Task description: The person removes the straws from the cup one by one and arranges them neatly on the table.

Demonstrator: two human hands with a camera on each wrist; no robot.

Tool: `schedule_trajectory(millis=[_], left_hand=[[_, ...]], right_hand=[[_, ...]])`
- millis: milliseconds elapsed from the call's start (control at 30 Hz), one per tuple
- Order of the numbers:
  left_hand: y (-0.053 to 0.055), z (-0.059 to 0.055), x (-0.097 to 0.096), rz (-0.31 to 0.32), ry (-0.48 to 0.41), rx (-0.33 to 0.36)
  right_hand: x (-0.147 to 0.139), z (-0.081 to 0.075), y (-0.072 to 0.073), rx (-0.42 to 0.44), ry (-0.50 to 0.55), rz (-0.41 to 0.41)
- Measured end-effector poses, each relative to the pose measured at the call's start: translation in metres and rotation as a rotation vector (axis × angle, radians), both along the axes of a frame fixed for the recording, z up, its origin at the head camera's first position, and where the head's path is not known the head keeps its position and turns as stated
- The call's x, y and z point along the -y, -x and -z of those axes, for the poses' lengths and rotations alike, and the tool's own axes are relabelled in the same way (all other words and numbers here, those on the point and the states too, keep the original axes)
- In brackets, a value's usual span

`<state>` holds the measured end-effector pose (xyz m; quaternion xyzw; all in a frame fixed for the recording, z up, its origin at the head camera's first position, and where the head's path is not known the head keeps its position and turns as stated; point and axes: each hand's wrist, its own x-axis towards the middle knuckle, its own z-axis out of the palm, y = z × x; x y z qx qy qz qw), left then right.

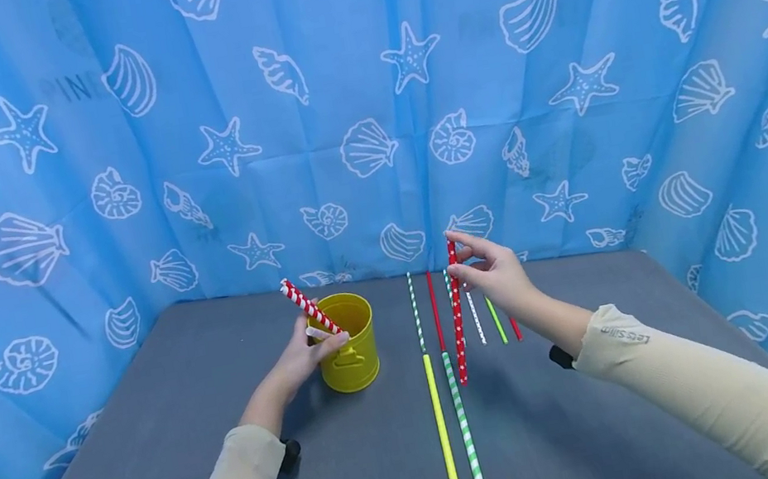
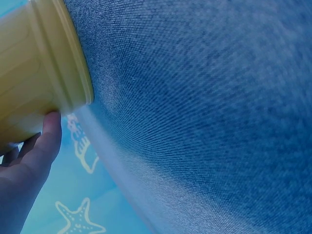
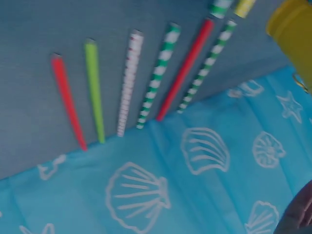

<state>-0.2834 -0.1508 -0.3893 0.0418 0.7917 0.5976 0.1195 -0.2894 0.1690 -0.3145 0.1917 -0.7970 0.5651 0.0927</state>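
My left hand [image 1: 301, 361] grips the side of a small yellow bucket [image 1: 361, 356], its thumb across the rim near the handle mount. Red-and-white patterned paper straws [image 1: 306, 306] and a pale straw [image 1: 318, 333] lean out over the bucket's left rim. To the right, my right hand [image 1: 499, 276] pinches a red straw with white spots [image 1: 457, 320] near its top; it hangs almost upright over the laid-out straws. The left wrist view has the bucket's wall [image 2: 48, 63] with fingers against it. In the right wrist view only a dark edge of the hand [image 3: 297, 214] shows.
Nearest lie a yellow straw [image 1: 442, 431] and a green-striped straw [image 1: 464, 428]. Behind, a row holds two green-striped straws, a red straw [image 3: 187, 68], a white patterned straw [image 3: 129, 83], a lime straw [image 3: 94, 90] and another red straw [image 3: 69, 100]. A blue shell-print curtain [image 1: 321, 174] borders the grey table.
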Motion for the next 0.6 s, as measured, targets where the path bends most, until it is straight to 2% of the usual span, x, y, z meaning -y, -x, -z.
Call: schedule_trajectory(millis=[267,600], left_hand=[[0.002,0.0,0.001,0.001,-0.006,0.016],[-0.002,-0.002,0.0,0.008,-0.011,-0.005]], right_hand=[[-0.021,0.027,-0.002,0.067,-0.175,-0.048],[-0.037,0.068,-0.006,0.154,-0.19,-0.136]])
